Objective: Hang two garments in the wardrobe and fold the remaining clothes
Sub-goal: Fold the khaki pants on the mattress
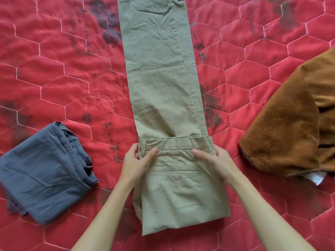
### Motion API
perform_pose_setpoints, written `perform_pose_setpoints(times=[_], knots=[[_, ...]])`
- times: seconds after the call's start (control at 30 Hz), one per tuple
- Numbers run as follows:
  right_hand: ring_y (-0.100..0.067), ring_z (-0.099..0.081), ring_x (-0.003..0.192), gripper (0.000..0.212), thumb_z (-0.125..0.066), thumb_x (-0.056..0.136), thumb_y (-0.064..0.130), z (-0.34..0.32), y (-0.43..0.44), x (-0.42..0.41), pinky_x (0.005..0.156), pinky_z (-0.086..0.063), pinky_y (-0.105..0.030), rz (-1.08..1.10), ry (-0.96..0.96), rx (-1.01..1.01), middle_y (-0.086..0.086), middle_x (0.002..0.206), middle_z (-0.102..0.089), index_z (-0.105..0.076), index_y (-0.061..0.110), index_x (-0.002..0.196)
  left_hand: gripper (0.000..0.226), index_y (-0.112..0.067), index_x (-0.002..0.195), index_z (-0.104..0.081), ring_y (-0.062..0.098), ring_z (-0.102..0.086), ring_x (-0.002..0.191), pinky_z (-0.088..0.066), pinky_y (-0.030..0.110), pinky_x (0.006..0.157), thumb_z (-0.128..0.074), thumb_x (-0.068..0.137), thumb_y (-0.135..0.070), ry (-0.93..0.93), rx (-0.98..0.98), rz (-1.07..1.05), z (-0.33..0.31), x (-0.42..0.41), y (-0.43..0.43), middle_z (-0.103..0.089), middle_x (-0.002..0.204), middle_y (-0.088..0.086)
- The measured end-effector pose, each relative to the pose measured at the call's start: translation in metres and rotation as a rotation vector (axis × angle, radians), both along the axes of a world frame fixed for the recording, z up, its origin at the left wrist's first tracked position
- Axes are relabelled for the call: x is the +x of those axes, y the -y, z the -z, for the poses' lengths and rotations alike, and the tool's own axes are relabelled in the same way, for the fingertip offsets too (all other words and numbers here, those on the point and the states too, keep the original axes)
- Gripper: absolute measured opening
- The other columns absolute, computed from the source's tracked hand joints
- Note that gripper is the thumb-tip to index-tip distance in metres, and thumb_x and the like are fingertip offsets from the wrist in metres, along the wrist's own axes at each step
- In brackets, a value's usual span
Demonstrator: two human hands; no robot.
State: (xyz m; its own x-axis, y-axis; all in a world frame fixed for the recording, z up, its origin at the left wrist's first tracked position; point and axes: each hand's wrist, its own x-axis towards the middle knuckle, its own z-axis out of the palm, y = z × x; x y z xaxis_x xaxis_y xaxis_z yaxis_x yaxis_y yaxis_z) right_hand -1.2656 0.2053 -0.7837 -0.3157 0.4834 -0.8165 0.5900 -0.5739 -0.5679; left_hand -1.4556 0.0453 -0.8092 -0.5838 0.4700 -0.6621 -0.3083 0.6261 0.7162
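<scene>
Khaki trousers (163, 78) lie lengthwise down the middle of the red quilted bed cover (63, 73), legs stacked and running away from me. Their waist part is folded over onto the legs, back pocket facing up. My left hand (137, 160) grips the left end of the waistband, thumb on top and fingers curled round the edge. At the right end of the waistband, my right hand (215, 160) holds the same way.
A folded grey-blue garment (43, 174) lies at the left. A rumpled brown fuzzy garment (290, 127) sits at the right edge, a white label showing under it. The bed cover carries dark flower prints.
</scene>
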Motion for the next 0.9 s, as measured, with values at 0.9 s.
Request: perform_pose_setpoints(times=[0.9], knots=[[-0.007, -0.069, 0.065, 0.028, -0.062, 0.089, 0.0, 0.04, -0.221, -0.216, 0.057, -0.055, -0.019, 0.453, -0.455, 0.107, 0.0, 0.081, -0.074, -0.068, 0.004, 0.117, 0.029, -0.011, 0.094, -0.078, 0.016, -0.075, 0.077, -0.063, 0.033, 0.07, -0.052, 0.102, -0.022, 0.498, 0.319, -0.19, 0.023, -0.197, -0.262, -0.078, 0.089, 0.004]])
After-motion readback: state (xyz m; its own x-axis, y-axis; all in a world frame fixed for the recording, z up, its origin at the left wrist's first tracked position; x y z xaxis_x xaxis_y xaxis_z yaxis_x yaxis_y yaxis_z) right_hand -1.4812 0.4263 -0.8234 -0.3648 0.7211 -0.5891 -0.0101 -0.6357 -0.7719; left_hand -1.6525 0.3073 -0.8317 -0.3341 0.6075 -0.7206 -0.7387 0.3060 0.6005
